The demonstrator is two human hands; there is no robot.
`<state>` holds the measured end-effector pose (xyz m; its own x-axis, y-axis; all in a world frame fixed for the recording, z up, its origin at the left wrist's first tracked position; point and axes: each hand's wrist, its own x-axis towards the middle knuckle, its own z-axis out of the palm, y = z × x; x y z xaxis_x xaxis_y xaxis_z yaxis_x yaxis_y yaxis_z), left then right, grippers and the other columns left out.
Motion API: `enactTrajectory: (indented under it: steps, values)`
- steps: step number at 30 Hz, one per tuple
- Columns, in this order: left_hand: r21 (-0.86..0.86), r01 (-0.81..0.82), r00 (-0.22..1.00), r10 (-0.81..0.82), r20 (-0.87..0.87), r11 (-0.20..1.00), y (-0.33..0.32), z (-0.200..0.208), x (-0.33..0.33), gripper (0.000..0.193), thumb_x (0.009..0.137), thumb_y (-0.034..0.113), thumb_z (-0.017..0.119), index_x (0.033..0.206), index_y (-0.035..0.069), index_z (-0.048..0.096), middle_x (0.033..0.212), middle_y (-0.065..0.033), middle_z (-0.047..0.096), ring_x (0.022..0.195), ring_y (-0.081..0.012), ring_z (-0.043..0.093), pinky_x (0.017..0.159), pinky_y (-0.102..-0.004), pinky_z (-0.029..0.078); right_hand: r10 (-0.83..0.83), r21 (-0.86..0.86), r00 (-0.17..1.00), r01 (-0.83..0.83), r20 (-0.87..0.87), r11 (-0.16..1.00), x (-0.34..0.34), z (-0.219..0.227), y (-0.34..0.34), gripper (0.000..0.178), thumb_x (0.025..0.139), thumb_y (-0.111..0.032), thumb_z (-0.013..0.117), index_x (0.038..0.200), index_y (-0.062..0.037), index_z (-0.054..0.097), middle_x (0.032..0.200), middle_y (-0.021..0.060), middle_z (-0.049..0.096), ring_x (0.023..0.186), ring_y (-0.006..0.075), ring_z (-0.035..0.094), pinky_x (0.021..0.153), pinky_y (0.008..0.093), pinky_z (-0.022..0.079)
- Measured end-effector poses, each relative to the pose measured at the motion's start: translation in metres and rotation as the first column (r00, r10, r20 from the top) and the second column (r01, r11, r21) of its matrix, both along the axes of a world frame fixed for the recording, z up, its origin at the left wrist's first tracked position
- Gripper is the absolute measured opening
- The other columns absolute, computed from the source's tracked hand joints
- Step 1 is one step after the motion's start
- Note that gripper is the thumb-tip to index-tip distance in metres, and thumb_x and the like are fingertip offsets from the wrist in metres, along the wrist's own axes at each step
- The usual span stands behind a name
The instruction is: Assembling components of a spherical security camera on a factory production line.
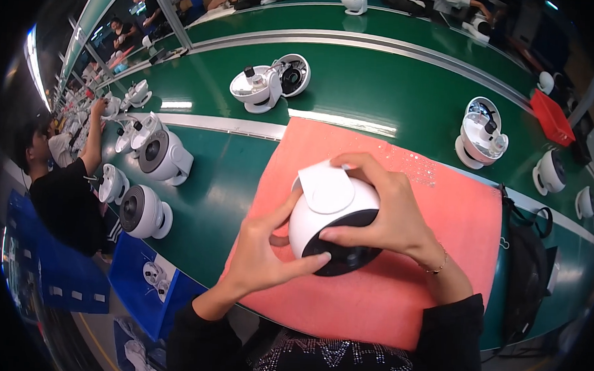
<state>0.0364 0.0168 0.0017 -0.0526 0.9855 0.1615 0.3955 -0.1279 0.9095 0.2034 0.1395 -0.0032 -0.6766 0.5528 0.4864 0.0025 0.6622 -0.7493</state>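
Between my two hands is a round white camera-like device point(329, 217) with a dark front panel and a flat white bracket on top. It is held over a pink foam mat point(464, 236). My left hand point(264, 250) grips its left side, the thumb on the lower edge of the dark panel. Around the right side and top curls my right hand point(392, 213), its thumb across the dark front. The underside of the device is hidden.
Closed white devices point(142, 212) stand on the green bench to the left. Beyond the mat on the green belt point(374, 89) sit opened devices point(256, 89) with shells apart. A black bag point(526, 282) lies right, a red tray point(552, 118) far right. A co-worker point(65, 188) works at left.
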Motion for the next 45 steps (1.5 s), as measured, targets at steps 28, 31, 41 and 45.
enactTrajectory:
  steps: [28,31,41,45]
  values:
    - [-0.127,0.015,0.661,0.085,0.746,0.992,0.157,-0.007,0.123,0.047,0.089,0.04,0.053,0.125,0.013,0.043,0.126,-0.0064,0.047,0.126,-0.0201,0.038,0.099,-0.0401,0.035,-0.473,-0.867,0.784,-0.158,-0.402,0.473,0.122,-0.006,0.135,0.071,0.081,-0.033,0.067,0.131,-0.0079,0.024,0.122,0.0154,0.041,0.111,0.0261,0.049,0.092,0.0415,0.045]
    - [-0.171,0.12,0.861,-0.017,0.508,0.978,0.139,-0.02,0.122,0.037,0.09,0.034,0.051,0.118,0.01,0.05,0.13,-0.011,0.045,0.125,-0.0224,0.04,0.101,-0.041,0.034,-0.655,-0.862,0.655,0.012,-0.377,0.507,0.143,-0.026,0.171,0.078,0.077,-0.034,0.07,0.126,-0.0076,0.015,0.122,0.0182,0.041,0.108,0.0252,0.051,0.092,0.0413,0.044]
    - [-0.233,0.124,0.876,0.004,0.483,0.965,0.119,-0.06,0.11,0.022,0.092,0.017,0.046,0.103,0.001,0.053,0.103,-0.0147,0.061,0.1,-0.0212,0.059,0.091,-0.032,0.044,-0.942,-0.941,0.109,0.088,-0.317,0.327,0.228,-0.076,0.247,0.097,0.069,-0.038,0.077,0.135,-0.0042,0.014,0.12,0.0192,0.043,0.111,0.0298,0.045,0.08,0.0361,0.044]
    - [-0.248,0.121,0.854,0.027,0.52,0.961,0.11,-0.064,0.099,0.019,0.091,0.017,0.047,0.099,0.002,0.055,0.097,-0.0132,0.062,0.095,-0.0212,0.06,0.087,-0.0318,0.045,-0.89,-0.927,-0.261,0.098,-0.374,0.361,0.257,-0.056,0.223,0.081,0.078,-0.013,0.068,0.137,-0.0131,0.012,0.135,0.0126,0.028,0.115,0.0335,0.044,0.096,0.0445,0.041]
